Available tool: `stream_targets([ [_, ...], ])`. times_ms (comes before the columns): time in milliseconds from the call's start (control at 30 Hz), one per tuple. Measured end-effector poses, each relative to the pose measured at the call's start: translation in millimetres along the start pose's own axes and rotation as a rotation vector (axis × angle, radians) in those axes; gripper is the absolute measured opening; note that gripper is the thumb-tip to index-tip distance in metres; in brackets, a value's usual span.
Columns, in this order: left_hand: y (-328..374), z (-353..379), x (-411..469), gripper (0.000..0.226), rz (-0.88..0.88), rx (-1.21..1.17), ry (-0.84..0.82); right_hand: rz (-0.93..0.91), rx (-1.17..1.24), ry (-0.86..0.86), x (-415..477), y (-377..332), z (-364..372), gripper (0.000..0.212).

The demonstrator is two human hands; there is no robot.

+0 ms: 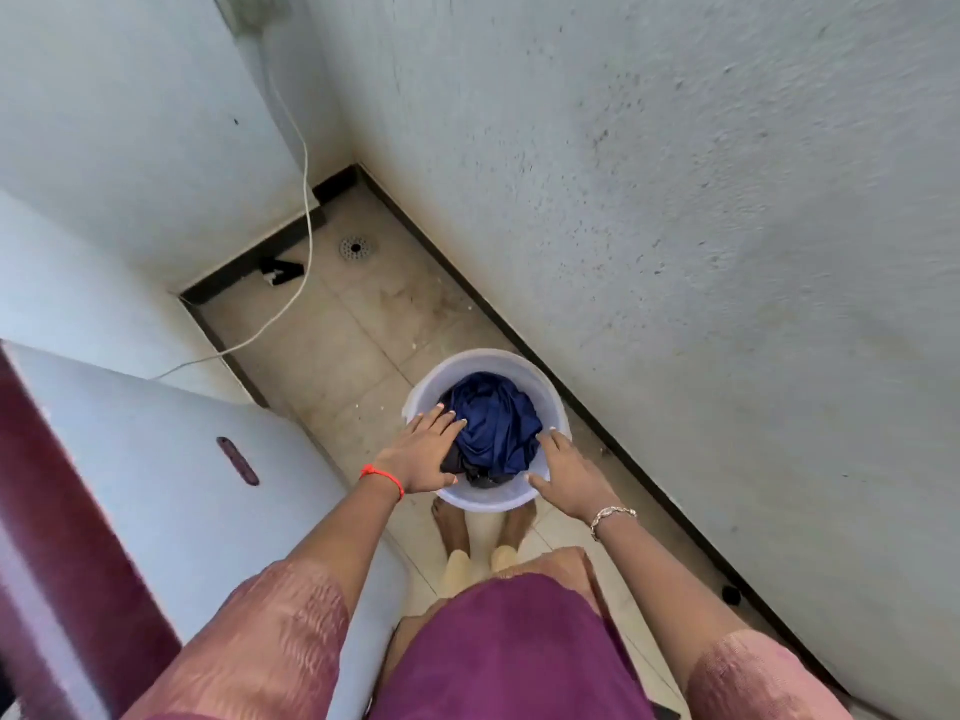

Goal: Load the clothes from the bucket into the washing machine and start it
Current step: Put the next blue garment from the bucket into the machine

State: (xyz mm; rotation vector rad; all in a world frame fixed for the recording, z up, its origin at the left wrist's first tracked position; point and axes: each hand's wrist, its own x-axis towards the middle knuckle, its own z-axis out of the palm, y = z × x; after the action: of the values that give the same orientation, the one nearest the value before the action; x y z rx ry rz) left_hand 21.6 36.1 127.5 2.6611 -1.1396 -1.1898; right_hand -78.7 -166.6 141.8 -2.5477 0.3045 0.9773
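Washing machine (171,491) close at left, lid seems down; loading judged not begun

Bucket (488,363) on floor (332,345) just ahead of bare feet (452,527), near right wall, within reach of machine

Left hand (421,454): fingers straight and spread, lying on clothes (493,423) at bucket's left side, likely to gather pile

Right hand (569,472): fingers apart over right rim, gripping nothing, probably steadying bucket

Clothes all inside bucket, navy on top, darker beneath

Farther: white cable (306,200) trails across floor and up wall, presumably machine's power; drain (356,247) in corner
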Motion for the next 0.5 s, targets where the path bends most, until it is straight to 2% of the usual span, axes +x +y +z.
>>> stream_targets([
  [133, -6, 27, 31, 0.086, -0.018, -0.050, -0.009, -0.005, -0.068, -0.103, 34, 14, 21, 0.069],
  [500, -25, 110, 151, 0.091, -0.040, -0.036, -0.108, 0.047, -0.032, -0.169, 158, 47, 100, 0.085],
])
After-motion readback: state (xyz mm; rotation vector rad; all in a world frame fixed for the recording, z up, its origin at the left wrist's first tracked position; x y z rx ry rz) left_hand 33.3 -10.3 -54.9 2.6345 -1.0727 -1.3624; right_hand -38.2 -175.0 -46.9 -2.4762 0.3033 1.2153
